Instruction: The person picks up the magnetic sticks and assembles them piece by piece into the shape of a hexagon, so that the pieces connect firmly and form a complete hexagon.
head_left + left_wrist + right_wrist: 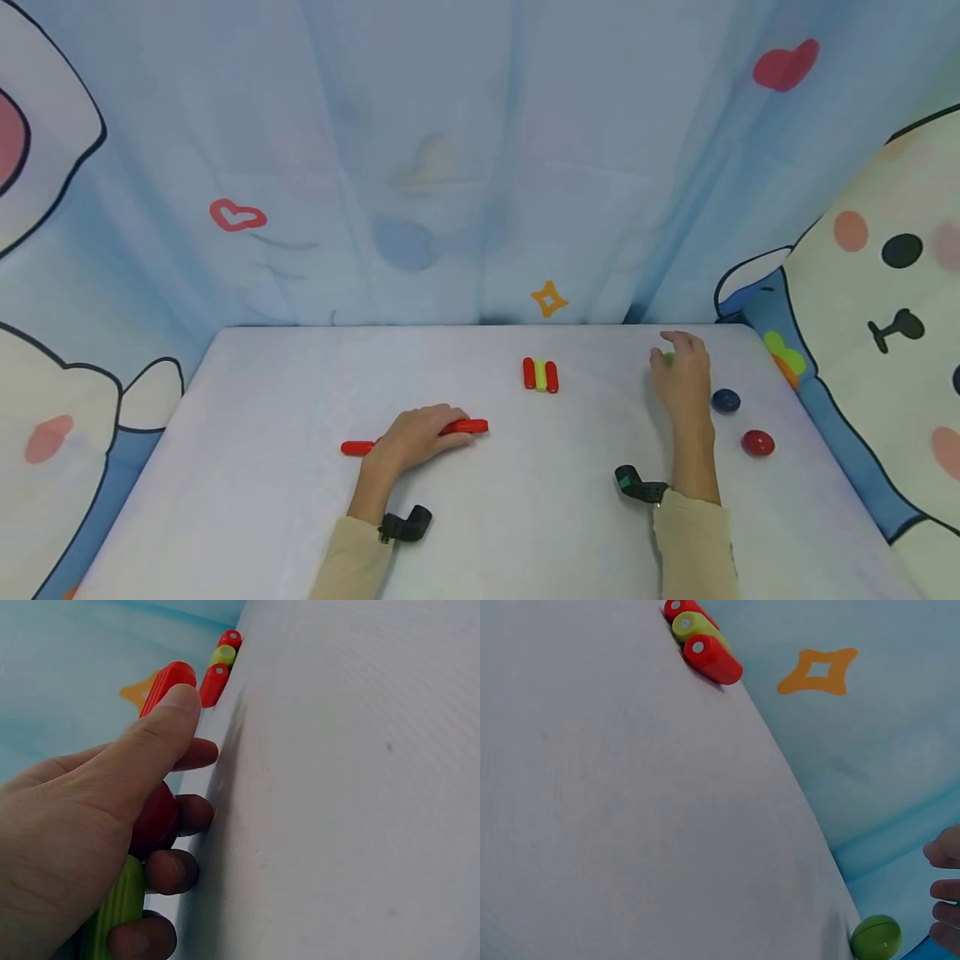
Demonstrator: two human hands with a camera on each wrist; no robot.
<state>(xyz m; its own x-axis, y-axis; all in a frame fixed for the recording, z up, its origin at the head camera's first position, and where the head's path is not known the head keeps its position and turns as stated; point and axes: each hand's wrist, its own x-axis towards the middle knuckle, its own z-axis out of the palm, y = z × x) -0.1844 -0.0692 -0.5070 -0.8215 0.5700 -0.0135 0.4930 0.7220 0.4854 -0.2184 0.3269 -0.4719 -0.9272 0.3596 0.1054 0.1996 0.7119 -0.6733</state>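
My left hand (414, 437) grips several things over the white table. A ribbed red stick (178, 673) lies under its thumb in the left wrist view. A dark red ball (156, 821) and a ribbed green stick (124, 900) are held by the lower fingers. Past the wrist side of that hand sticks out a red stick end (357, 447). At the far right, my right hand (682, 375) is over a green ball (876, 939), its thumb and fingers spread. In the right wrist view the fingertips (946, 851) show apart from that ball.
Two red sticks (552, 377) with a yellow-green stick (541, 376) between them lie side by side near the table's back. A dark blue ball (725, 401) and a red ball (758, 443) rest at the right. A patterned curtain (450, 167) hangs behind the table.
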